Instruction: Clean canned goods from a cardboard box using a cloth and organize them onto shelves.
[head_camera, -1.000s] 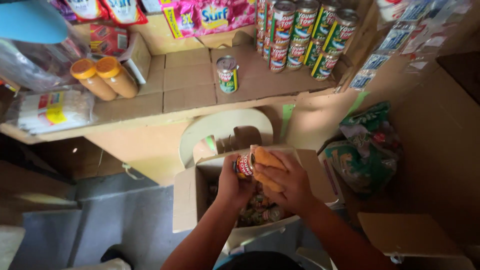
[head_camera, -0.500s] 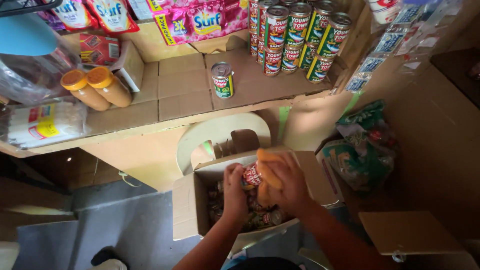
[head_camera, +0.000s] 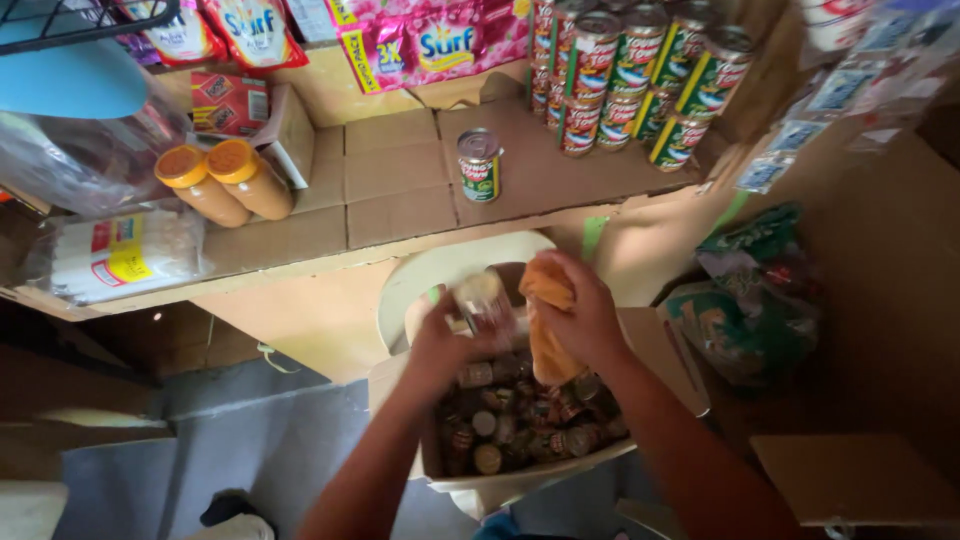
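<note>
My left hand (head_camera: 438, 345) grips a small tin can (head_camera: 486, 303), blurred by motion, held just above an open cardboard box (head_camera: 655, 340). My right hand (head_camera: 588, 318) holds an orange cloth (head_camera: 547, 322) against the can's right side; the cloth hangs down into the box. Inside the box lie several small cans (head_camera: 520, 420) packed close together. A single can (head_camera: 479, 165) with a red and green label stands alone on the cardboard-lined shelf (head_camera: 400, 190) above the box.
Stacked cans (head_camera: 625, 75) fill the shelf's right back. Two orange-lidded jars (head_camera: 225, 180) lie at the left, beside a wrapped white pack (head_camera: 120, 255). Detergent sachets (head_camera: 430, 40) hang behind. A white plastic chair (head_camera: 440, 270) stands under the box; a green bag (head_camera: 755, 300) sits right.
Both hands stay over the box with can and cloth. The can has turned in my left hand and is now blurred, while the cloth has shifted along its right side.
</note>
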